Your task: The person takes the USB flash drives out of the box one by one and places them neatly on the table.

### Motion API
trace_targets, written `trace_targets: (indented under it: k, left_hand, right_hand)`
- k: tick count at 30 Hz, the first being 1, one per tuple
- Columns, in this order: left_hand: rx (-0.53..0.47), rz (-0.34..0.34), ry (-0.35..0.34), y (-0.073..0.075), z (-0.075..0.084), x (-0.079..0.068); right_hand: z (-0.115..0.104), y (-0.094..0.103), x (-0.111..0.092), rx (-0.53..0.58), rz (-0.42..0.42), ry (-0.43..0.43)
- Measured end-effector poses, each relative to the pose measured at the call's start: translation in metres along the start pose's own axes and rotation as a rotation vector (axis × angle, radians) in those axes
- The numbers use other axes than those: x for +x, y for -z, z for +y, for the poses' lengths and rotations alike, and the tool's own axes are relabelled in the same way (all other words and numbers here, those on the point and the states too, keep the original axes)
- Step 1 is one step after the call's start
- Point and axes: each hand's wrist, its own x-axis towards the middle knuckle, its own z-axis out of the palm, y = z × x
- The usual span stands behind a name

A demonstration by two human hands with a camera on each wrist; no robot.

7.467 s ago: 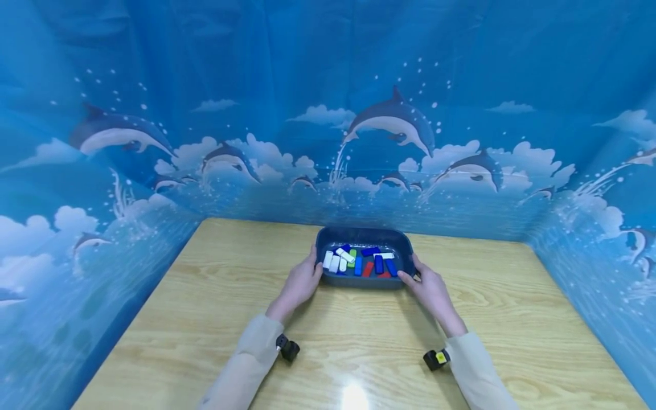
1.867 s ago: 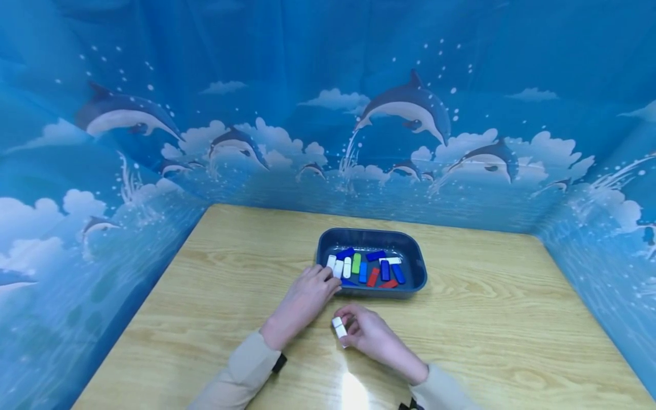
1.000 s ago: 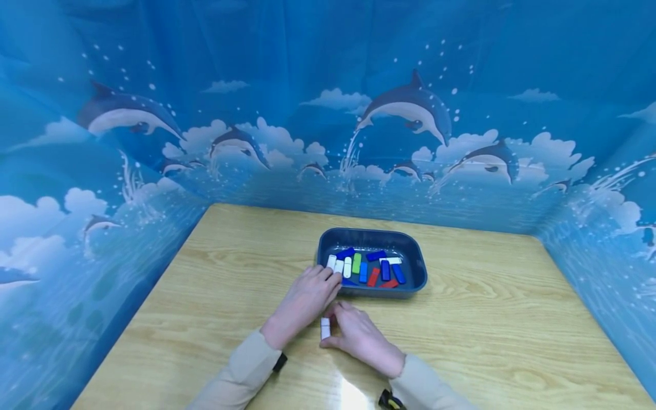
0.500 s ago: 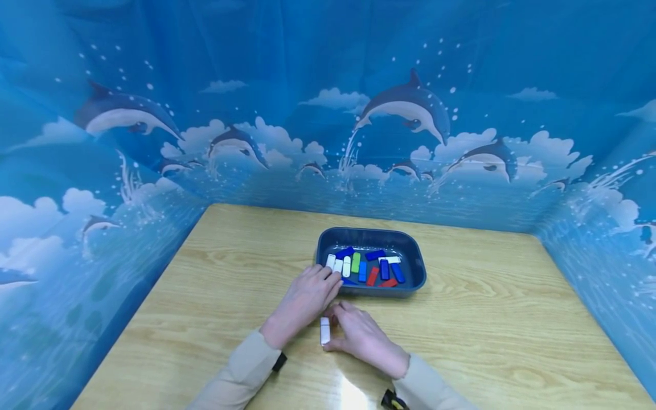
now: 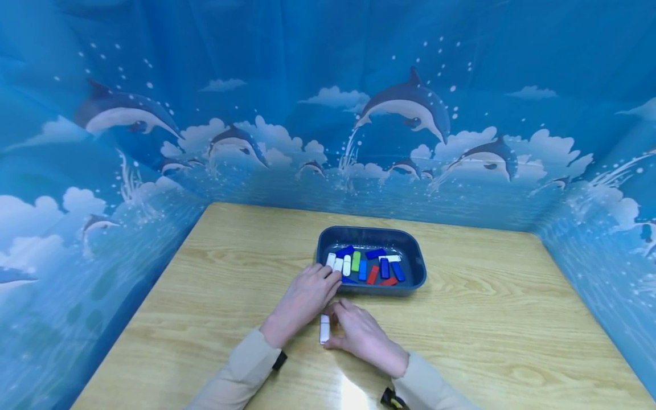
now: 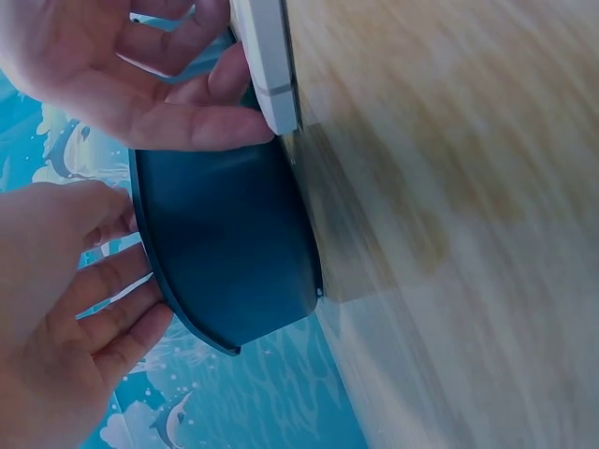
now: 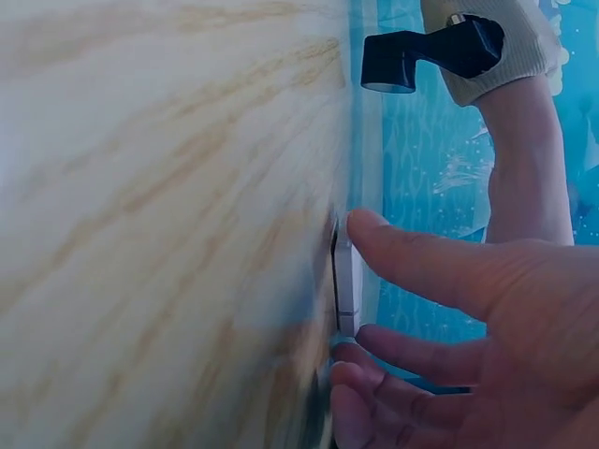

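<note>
White stick [image 5: 325,330] fills the right grip [image 5: 359,335] while the relaxed left hand [image 5: 306,296] touches the tray [image 5: 384,290].

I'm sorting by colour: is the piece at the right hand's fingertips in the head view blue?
No, the piece that the right hand pinches is white.

Tray [image 5: 384,290]: looks like moulded plastic, smooth, matt to satin outside, glossy highlights inside.
White piece [image 5: 324,330]: hard plastic by its look, smooth, low sheen.
Green piece [image 5: 356,262]: plastic-looking, smooth.
Worktop [image 5: 487,307]: wood-grained, smooth, glossy where light reflects.
Backdrop [image 5: 307,57]: printed sheet, cloth or thin plastic, creased, soft sheen.
Left sleeve [image 5: 248,359]: cloth, matt.
Left wrist camera [image 7: 387,62]: plastic-looking, smooth.
</note>
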Motion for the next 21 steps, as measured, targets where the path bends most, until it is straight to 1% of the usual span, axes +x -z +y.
trace_targets:
  k: [6, 13, 17, 21]
  left_hand:
    - [-0.019, -0.018, 0.022, 0.003, 0.001, 0.000]
    - [-0.026, -0.022, 0.047, 0.004, 0.003, 0.000]
    - [-0.019, -0.013, 0.039, 0.004, 0.003, 0.001]
    - [-0.011, -0.005, 0.027, 0.002, 0.003, 0.002]
  right_hand:
    - [0.002, 0.003, -0.004, 0.015, 0.009, 0.003]
    - [0.010, 0.018, -0.010, 0.072, 0.036, 0.004]
    - [0.018, 0.030, -0.011, 0.099, 0.089, -0.006]
    - [0.027, 0.042, -0.010, 0.104, 0.176, -0.017]
